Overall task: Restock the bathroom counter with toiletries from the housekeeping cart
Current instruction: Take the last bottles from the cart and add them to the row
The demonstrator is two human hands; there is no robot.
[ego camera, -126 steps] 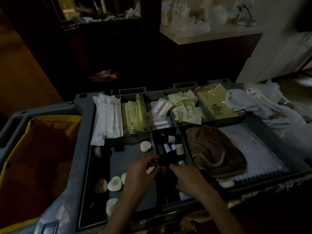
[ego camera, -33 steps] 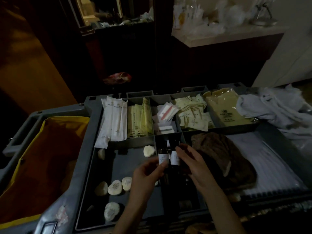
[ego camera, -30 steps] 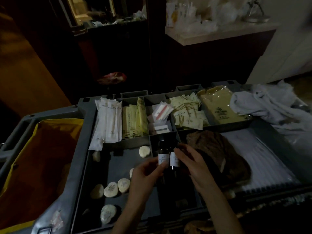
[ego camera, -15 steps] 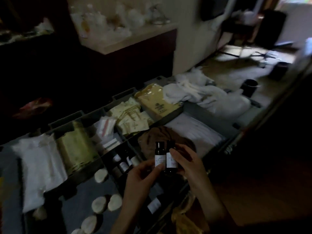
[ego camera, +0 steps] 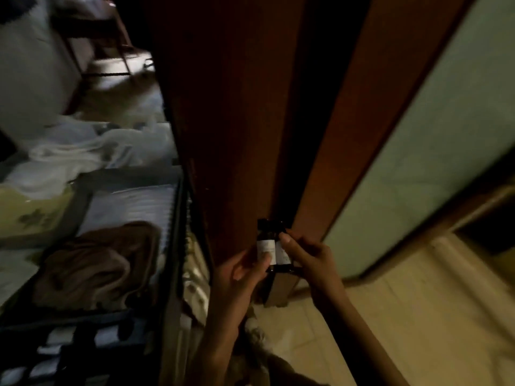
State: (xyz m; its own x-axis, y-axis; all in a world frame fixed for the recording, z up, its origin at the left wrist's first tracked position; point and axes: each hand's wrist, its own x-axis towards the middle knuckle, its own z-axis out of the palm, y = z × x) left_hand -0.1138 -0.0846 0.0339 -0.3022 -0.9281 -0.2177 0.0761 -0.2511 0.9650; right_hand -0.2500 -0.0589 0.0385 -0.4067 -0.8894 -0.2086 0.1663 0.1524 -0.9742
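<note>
Bottles, two small dark ones with pale labels, stand upright side by side, just past the right edge of the cart. Your left hand curls round one; your right hand pinches the other.

Two small dark bottles, pale labels, upright, side by side. Left hand and right hand grip them before a wooden door frame. Cart at left, brown cloth inside.

Two small bottles: labels too blurred to read, bases hidden behind fingers; housekeeping cart cut off at left edge
</note>
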